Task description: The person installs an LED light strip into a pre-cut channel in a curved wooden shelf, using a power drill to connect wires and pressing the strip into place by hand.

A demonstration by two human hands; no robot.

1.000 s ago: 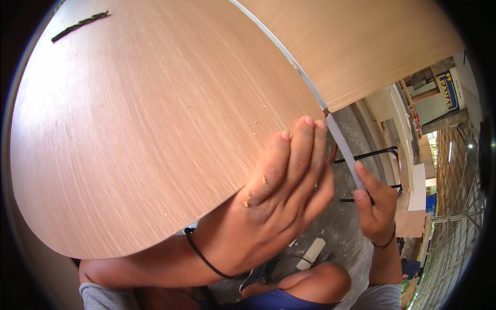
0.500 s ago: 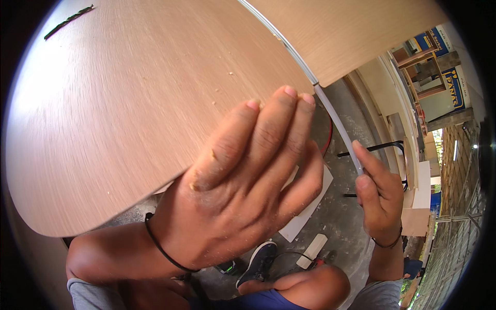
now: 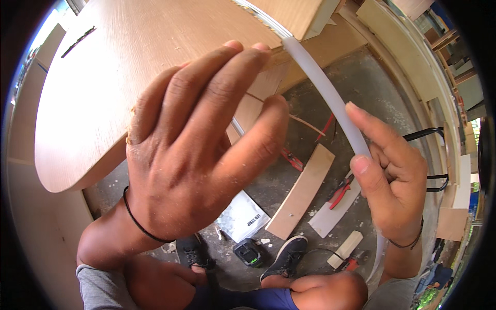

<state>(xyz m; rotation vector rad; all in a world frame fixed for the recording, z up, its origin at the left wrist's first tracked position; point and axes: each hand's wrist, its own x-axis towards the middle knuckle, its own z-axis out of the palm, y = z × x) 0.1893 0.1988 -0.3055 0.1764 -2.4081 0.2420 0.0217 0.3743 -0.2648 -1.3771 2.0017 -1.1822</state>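
The person stands over a rounded wood-veneer panel (image 3: 103, 93) and is part-way through laying a white edge-banding strip (image 3: 330, 103) along its curved rim. The left hand (image 3: 201, 150) lies flat, fingers spread wide, with the fingertips pressed on the panel edge just where the strip meets the wood near the top of the view; it grips nothing, it only pushes. The right hand (image 3: 392, 175) has a narrow grip on the strip, pinched between thumb and forefinger lower down, with the free tail hanging past the wrist toward the floor.

In my judgement the strip is seated only at the upper corner; the next move calls for keeping it taut and centred on the edge while the pressing fingers walk along the curve.

There are no containers to see. On the concrete floor (image 3: 372, 77) lie a loose wooden offcut (image 3: 302, 191), red-handled pliers (image 3: 341, 192), a plastic packet (image 3: 242, 217) and a small black-and-green battery pack (image 3: 248, 253), all near the person's 2 shoes
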